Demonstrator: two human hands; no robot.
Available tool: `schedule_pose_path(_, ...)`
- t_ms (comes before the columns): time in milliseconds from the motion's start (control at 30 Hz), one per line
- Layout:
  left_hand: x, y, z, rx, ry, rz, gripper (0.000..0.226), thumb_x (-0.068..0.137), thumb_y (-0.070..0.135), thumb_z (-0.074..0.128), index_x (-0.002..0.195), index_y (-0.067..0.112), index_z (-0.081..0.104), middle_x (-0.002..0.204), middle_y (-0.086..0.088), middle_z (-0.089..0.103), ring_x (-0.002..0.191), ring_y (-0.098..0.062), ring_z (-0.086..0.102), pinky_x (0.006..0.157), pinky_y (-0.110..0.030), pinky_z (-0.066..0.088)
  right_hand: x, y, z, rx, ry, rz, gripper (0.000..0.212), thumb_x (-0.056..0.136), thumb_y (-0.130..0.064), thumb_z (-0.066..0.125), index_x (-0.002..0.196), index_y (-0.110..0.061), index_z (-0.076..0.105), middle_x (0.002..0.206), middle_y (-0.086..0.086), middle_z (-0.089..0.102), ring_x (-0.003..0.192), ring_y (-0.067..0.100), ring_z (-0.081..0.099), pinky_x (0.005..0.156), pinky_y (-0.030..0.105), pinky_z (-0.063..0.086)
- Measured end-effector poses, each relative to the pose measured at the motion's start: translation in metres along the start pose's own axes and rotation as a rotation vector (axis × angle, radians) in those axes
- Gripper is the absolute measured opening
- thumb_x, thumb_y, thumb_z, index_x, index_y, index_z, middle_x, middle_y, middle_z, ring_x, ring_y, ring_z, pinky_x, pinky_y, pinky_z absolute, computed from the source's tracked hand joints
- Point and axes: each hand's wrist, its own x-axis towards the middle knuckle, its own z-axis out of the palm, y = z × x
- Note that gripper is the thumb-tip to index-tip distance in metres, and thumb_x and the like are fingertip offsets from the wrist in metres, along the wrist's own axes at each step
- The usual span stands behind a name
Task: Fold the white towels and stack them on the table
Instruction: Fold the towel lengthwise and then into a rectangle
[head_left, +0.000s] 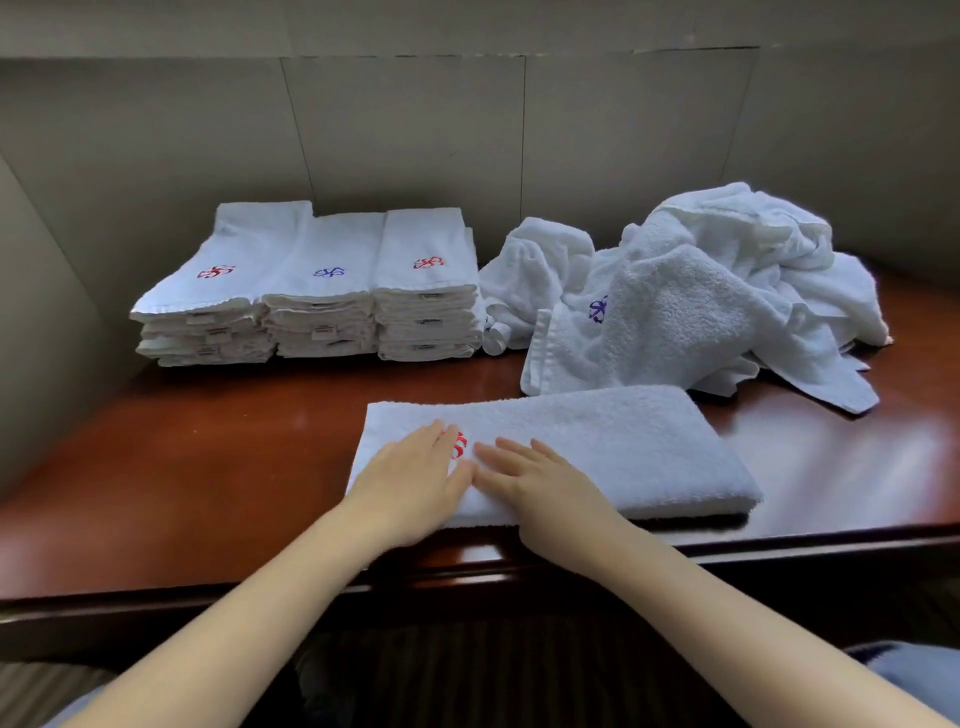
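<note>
At the desk's (208, 467) front edge, a soft, limp folded towel (597, 447) is being pressed under the flat, open left hand (415, 478) and right hand (540, 488), nothing gripped; its right end is probably best lifted.

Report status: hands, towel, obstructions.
Flat on folded towel: left hand, right hand. Three stacks back left, loose pile back right. Nothing between towel and stacks.

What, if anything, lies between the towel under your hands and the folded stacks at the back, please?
Nothing visible does. Only bare table separates the towel from the three stacks at the back left. The loose pile of unfolded towels sits to the right, off that path.
</note>
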Motion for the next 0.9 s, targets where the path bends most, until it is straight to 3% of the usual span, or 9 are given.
schedule_pose_path(167,0.007,-0.007,0.003,0.068,-0.18,-0.029,0.064,0.101,0.047,0.019,0.153,0.014,-0.001,0.161,-0.001,-0.004,0.147,-0.014,-0.002,0.118,-0.04,0.006,-0.006,0.008,-0.004,0.046,-0.013,0.07,0.074,0.087,0.001,0.04,0.151,-0.029,0.019,0.159,-0.005,0.011,0.146,0.014,0.009,0.117,0.036,0.004)
schedule_pose_path(267,0.019,-0.018,-0.001,0.069,-0.222,-0.054,0.065,0.1,0.046,0.022,0.153,0.014,0.0,0.161,-0.001,-0.004,0.147,-0.015,-0.003,0.117,-0.043,0.002,-0.019,0.021,-0.012,0.07,0.004,0.137,0.051,0.094,-0.01,0.039,0.144,-0.022,0.034,0.153,-0.002,0.029,0.142,0.017,0.022,0.115,0.036,0.017)
schedule_pose_path(367,0.038,-0.027,-0.009,0.066,-0.221,-0.095,0.066,0.097,0.054,0.026,0.152,0.019,0.013,0.16,0.0,0.01,0.147,-0.018,0.004,0.117,-0.049,0.0,-0.04,0.029,-0.022,0.031,0.163,0.2,0.028,0.097,-0.021,0.039,0.113,-0.016,0.062,0.114,-0.001,0.06,0.109,0.02,0.05,0.089,0.033,0.044)
schedule_pose_path(500,0.059,-0.028,-0.018,0.074,-0.125,-0.049,0.035,0.103,0.029,0.025,0.127,0.021,0.049,0.137,0.002,0.048,0.128,-0.02,0.041,0.113,-0.053,0.015,-0.07,0.023,-0.019,0.276,0.288,0.365,0.023,0.095,-0.034,0.045,0.085,-0.019,0.06,0.063,-0.004,0.06,0.063,0.013,0.056,0.06,0.029,0.043)
schedule_pose_path(600,0.065,-0.029,-0.023,-0.029,-0.094,-0.095,0.026,0.099,0.039,0.036,0.108,0.022,0.054,0.113,0.0,0.06,0.103,-0.02,0.054,0.09,-0.035,0.039,-0.084,0.03,-0.015,0.489,0.326,0.555,0.014,0.094,-0.034,0.047,0.107,-0.029,0.051,0.056,-0.003,0.06,0.054,0.005,0.056,0.054,0.019,0.043)
schedule_pose_path(667,0.065,-0.029,-0.028,-0.033,-0.174,-0.076,0.022,0.097,0.039,0.043,0.097,0.02,0.054,0.098,0.001,0.059,0.088,-0.017,0.053,0.072,-0.029,0.039,-0.089,0.044,-0.018,0.605,0.353,0.684,0.024,0.093,-0.034,0.048,0.117,-0.033,0.045,0.06,-0.001,0.065,0.053,0.003,0.058,0.053,0.017,0.044)
schedule_pose_path(767,0.056,-0.029,-0.04,-0.065,-0.448,-0.046,0.022,0.091,0.034,0.054,0.075,0.02,0.054,0.078,0.004,0.053,0.068,-0.012,0.046,0.058,-0.025,0.034,-0.092,0.067,-0.025,0.708,0.347,0.817,0.034,0.091,-0.033,0.05,0.125,-0.03,0.044,0.074,0.002,0.07,0.069,0.016,0.066,0.072,0.033,0.055)
schedule_pose_path(833,0.046,-0.024,-0.046,-0.137,-0.653,-0.058,0.021,0.087,0.038,0.062,0.077,0.02,0.057,0.078,0.005,0.055,0.066,-0.012,0.05,0.055,-0.019,0.039,-0.094,0.075,-0.03,0.666,0.279,0.855,0.041,0.091,-0.032,0.048,0.131,-0.028,0.04,0.075,0.005,0.07,0.07,0.022,0.068,0.071,0.036,0.057)
schedule_pose_path(900,0.039,-0.015,-0.044,-0.227,-0.651,-0.013,0.022,0.085,0.041,0.066,0.092,0.022,0.058,0.086,0.006,0.059,0.071,-0.009,0.055,0.054,-0.018,0.045,-0.097,0.072,-0.033,0.725,0.132,0.884,0.054,0.094,-0.034,0.045,0.143,-0.03,0.025,0.063,0.006,0.07,0.057,0.024,0.069,0.055,0.031,0.057)
